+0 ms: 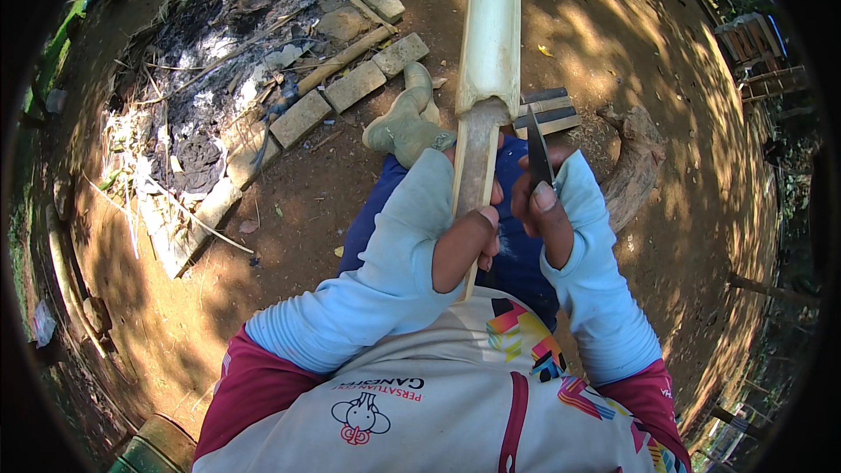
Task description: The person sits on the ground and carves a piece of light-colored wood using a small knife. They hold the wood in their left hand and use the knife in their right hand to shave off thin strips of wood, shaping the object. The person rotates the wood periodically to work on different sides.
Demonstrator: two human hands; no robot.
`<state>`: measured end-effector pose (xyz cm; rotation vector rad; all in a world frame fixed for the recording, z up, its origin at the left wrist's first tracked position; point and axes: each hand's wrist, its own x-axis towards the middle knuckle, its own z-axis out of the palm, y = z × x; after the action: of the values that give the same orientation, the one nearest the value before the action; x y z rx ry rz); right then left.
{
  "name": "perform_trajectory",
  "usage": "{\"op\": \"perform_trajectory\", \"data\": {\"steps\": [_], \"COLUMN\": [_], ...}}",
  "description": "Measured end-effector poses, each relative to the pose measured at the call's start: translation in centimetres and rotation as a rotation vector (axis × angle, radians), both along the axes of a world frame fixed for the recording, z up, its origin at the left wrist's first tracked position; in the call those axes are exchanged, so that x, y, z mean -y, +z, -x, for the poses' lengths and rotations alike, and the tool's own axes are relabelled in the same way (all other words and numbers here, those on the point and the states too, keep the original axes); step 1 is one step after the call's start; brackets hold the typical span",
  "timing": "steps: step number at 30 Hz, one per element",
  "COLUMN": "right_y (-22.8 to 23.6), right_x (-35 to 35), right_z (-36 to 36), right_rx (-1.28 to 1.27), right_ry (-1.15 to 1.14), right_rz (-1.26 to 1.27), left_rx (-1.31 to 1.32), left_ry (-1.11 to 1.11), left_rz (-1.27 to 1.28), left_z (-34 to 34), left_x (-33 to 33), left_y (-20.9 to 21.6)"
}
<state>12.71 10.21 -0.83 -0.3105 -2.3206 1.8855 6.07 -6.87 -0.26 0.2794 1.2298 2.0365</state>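
Observation:
A long split length of bamboo (490,35) points away from me, its pale hollow side up. Past a node it narrows to a thin strip that runs back toward my waist. My left hand (469,245) is closed round this narrow part, thumb across its top. Just to the right, my right hand (547,210) grips a knife, with the thumb along it. The dark knife blade (536,147) points up and away, beside the bamboo near the node; whether it touches the bamboo I cannot tell. Light blue sleeves partly cover both hands.
At the far left lies an ash pit (206,96) edged with bricks (355,88). Beyond my knees are a boot (407,127), a small striped wooden block (552,111) and a gnarled piece of wood (635,162). A green container (153,447) stands at the lower left.

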Motion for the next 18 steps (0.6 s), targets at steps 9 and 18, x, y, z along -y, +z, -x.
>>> {"op": "perform_trajectory", "data": {"steps": [9, 18], "right_y": [2.2, 4.3], "right_x": [-0.2, 0.2], "right_z": [-0.7, -0.9], "right_rx": [-0.158, -0.251], "right_ry": [0.110, 0.214], "right_rz": [-0.476, -0.741], "left_rx": [-0.074, -0.073], "left_ry": [-0.036, -0.061], "left_rz": [-0.035, -0.025], "left_z": [0.3, 0.4], "left_x": [0.6, 0.8], "left_y": [-0.9, -1.1]}}
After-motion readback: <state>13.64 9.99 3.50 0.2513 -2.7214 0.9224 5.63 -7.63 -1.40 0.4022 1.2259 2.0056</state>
